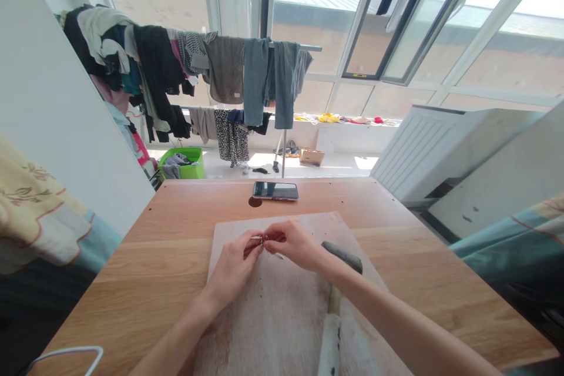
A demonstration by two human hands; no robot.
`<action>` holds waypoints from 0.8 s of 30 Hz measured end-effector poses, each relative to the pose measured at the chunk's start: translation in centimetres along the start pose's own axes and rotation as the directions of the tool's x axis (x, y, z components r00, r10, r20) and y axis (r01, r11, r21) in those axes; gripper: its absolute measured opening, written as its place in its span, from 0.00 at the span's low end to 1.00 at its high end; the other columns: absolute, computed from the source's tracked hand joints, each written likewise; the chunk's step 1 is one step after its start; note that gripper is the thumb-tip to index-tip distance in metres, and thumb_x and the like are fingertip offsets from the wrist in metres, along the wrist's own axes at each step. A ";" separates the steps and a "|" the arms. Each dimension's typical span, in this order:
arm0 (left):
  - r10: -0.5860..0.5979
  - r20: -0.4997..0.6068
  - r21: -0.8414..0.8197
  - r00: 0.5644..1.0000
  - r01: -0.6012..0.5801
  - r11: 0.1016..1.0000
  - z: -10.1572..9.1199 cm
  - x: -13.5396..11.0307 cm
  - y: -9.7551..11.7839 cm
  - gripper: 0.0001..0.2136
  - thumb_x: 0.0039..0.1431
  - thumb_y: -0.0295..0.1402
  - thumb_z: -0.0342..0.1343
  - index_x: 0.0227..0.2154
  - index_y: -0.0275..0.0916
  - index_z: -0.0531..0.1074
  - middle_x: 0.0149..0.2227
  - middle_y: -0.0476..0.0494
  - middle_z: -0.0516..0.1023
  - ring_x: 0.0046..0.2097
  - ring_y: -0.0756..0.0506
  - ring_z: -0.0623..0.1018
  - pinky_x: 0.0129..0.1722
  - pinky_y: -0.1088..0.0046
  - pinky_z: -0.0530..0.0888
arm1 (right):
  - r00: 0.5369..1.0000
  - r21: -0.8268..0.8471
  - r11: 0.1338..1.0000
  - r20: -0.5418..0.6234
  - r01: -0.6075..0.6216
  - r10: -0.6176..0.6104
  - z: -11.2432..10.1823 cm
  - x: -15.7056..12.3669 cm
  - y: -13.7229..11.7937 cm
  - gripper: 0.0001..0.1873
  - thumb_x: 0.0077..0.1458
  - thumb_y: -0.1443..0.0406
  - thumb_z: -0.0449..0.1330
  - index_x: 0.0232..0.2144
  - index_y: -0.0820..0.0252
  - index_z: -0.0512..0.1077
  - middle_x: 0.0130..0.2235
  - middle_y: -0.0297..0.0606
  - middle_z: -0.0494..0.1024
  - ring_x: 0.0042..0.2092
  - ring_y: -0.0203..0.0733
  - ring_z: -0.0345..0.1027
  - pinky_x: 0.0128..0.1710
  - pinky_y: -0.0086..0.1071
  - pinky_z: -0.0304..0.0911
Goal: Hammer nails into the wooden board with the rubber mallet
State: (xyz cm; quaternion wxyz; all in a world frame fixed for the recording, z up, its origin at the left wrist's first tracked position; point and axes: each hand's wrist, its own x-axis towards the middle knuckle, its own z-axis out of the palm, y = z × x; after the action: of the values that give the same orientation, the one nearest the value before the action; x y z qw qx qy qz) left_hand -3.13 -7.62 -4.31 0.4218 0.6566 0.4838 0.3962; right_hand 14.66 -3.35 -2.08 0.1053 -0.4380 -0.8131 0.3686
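Note:
My left hand (238,255) and my right hand (293,242) meet above the far half of a pale wooden board (264,317). Fingertips of both are pinched together around something tiny between them, too small to name. A thin light-coloured piece (279,256) shows just under my right fingers. Beneath my right forearm lies a hammer (341,255) with a dark head and a whitish wrapped handle, partly covered by the arm. Neither hand touches the hammer's head.
A phone (275,191) lies near the far edge of the wooden table (154,270), beside a dark round hole (255,202). A white cable (83,350) curves at the near left corner. Beyond stand a laundry rack with clothes (227,67) and a green basket (194,165).

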 end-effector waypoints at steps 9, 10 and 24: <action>0.081 -0.113 0.433 0.990 -0.025 0.901 -4.6 -4.4 -1.6 0.20 0.65 0.42 0.53 0.58 0.43 0.71 0.59 0.43 0.77 0.60 0.38 0.75 0.61 0.57 0.72 | 0.991 -0.189 0.981 -0.136 -0.040 0.014 -0.8 -1.5 -2.3 0.15 0.65 0.61 0.62 0.51 0.61 0.73 0.52 0.42 0.77 0.50 0.47 0.75 0.50 0.48 0.71; 0.092 -0.119 0.462 0.989 -0.027 0.886 -5.0 -4.8 -2.1 0.20 0.66 0.42 0.52 0.58 0.43 0.71 0.59 0.43 0.77 0.60 0.39 0.75 0.61 0.57 0.72 | 0.990 -0.206 0.977 -0.139 -0.061 0.032 -0.8 -1.7 -2.1 0.17 0.65 0.60 0.62 0.53 0.60 0.72 0.54 0.42 0.76 0.51 0.48 0.74 0.50 0.48 0.72; 0.458 -0.089 0.761 0.885 -0.236 0.604 -4.9 -11.9 -3.4 0.13 0.67 0.39 0.54 0.52 0.43 0.73 0.54 0.41 0.78 0.55 0.41 0.78 0.54 0.66 0.78 | 0.943 -0.092 0.996 -0.332 -0.013 -0.019 -0.5 -5.1 -2.9 0.14 0.65 0.63 0.56 0.52 0.55 0.72 0.45 0.38 0.82 0.45 0.42 0.76 0.50 0.39 0.70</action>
State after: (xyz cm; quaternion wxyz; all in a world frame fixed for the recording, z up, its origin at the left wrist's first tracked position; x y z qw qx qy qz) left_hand -11.30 -17.75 -7.23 -0.0338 0.7894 0.5160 0.3309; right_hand 16.12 -8.05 1.05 0.2208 -0.4971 -0.8007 0.2511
